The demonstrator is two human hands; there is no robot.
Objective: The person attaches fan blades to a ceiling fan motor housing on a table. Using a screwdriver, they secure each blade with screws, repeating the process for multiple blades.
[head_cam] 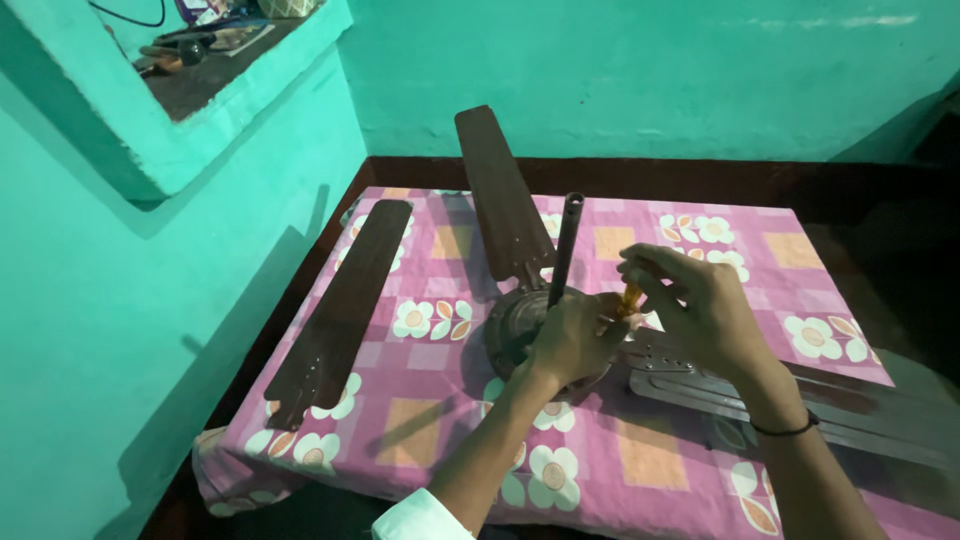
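a: where are the hands just now?

b: both over the ceiling fan motor (520, 325), which lies in the middle of the table on the pink flowered cloth (440, 380). the left hand (575, 338) is curled down on the motor housing, fingers closed against it. the right hand (700, 305) pinches an orange-handled screwdriver (632, 297) between fingertips and thumb, close beside the left hand. the tip is hidden, so i can't tell what it bears on.

a: how would you do that well?

b: i'd judge the housing wants holding flat so it doesn't roll on the soft cloth, and the tool kept straight along its axis, with pressure before twist.

a: and the parts?

b: the motor is a round, dark metal drum, dull with wear. a thin dark down rod (565, 250) rises from it, tubular, open at the top. one long brown blade (500, 195) is still on the motor, slanting away toward the green wall. a second brown blade (340, 310) lies loose to the left, flat, with small holes at its near end. a grey blade (800, 395) lies to the right under the right wrist, smooth with a pressed groove.
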